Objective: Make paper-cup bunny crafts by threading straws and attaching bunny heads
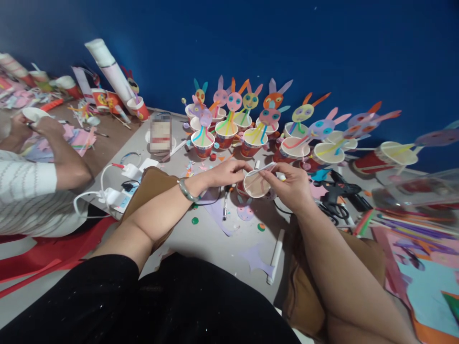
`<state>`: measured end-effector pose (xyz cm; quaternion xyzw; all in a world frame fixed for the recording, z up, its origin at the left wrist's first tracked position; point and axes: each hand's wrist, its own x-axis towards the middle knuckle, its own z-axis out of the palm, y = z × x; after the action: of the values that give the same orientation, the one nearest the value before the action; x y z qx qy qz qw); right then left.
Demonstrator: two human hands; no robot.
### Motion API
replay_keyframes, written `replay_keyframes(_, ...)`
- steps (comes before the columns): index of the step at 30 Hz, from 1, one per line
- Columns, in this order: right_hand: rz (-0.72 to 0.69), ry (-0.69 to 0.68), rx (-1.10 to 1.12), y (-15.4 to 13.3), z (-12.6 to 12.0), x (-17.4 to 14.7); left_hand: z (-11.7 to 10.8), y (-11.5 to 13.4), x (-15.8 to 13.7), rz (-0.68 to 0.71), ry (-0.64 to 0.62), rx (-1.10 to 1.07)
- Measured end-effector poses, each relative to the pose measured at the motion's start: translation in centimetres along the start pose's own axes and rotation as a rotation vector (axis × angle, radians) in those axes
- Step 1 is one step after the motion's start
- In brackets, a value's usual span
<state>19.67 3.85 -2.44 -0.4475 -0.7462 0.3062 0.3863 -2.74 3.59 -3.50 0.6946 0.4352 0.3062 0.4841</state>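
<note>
A paper cup (256, 184) is held between both my hands over the grey floor, its open mouth tipped toward me. My left hand (226, 172) grips the cup's left rim, a bracelet on that wrist. My right hand (291, 184) holds the right rim and pinches a white straw (265, 167) lying across the top of the cup. Below the cup lie a purple paper face (245, 211), a black marker (225, 204) and a white glue stick (276, 253).
Several finished cups with paper bunny faces on straws (272, 129) stand in rows along the blue wall. A black glue gun (335, 191) lies at right, coloured paper sheets (423, 267) beyond it. Another person's arm (60, 157) works at left beside a white power strip (114, 196).
</note>
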Motion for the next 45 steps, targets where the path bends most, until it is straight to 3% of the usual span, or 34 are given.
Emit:
replay_keyframes(2,-0.009,-0.008,-0.017,0.1,0.0,0.0,-0.8,-0.3,-0.1,0.065,-0.133,0.015)
replay_keyframes(6,-0.037,-0.001,-0.058,0.1,0.0,0.0,-1.1,-1.3,0.2,0.084,-0.191,0.05)
replay_keyframes(13,-0.141,0.029,-0.114,0.7,0.1,0.1,0.8,-3.2,1.1,0.052,-0.159,0.055)
replay_keyframes(23,-0.241,0.11,-0.072,-1.2,-1.2,-0.4,1.5,-1.7,0.5,0.161,-0.066,-0.114)
replay_keyframes(29,-0.351,0.148,-0.119,-2.8,-2.4,-0.9,2.2,-0.9,-0.4,0.097,-0.139,-0.336)
replay_keyframes(32,-0.428,0.136,-0.132,-3.8,-2.8,-1.3,2.4,-0.5,-0.8,0.101,-0.139,-0.317)
replay_keyframes(38,-0.577,0.066,-0.124,-5.5,-3.1,-1.8,3.1,-0.8,-0.3,0.288,-0.048,-0.18)
replay_keyframes(45,-0.585,0.038,-0.198,-6.3,-3.8,-2.3,3.2,-0.6,-1.2,0.326,-0.008,-0.16)
